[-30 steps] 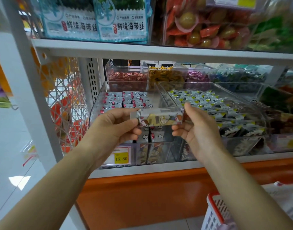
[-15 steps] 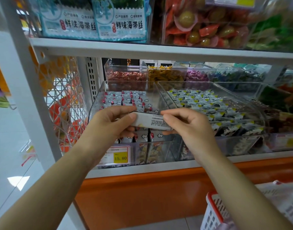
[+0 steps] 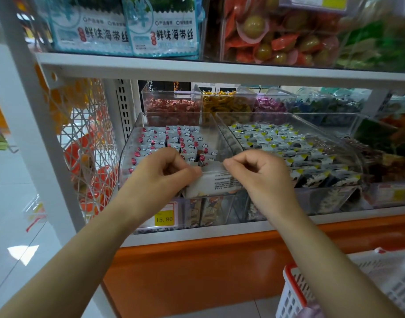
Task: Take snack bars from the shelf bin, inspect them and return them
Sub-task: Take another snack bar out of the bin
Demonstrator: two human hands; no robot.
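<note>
Fingers (image 3: 192, 172) of our left hand (image 3: 160, 174) are pinching one end of the snack bar (image 3: 216, 183), and our right hand (image 3: 262, 177) is pinching the other. We are holding it, white printed side up, at the middle of the frame, over the front of the clear shelf bin (image 3: 128, 153), above the yellow price tag (image 3: 164, 218).

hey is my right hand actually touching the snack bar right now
Touching. The head view shows the right hand pinching the upper right edge of the snack bar, with no gap; the left hand pinches its left end.
</note>
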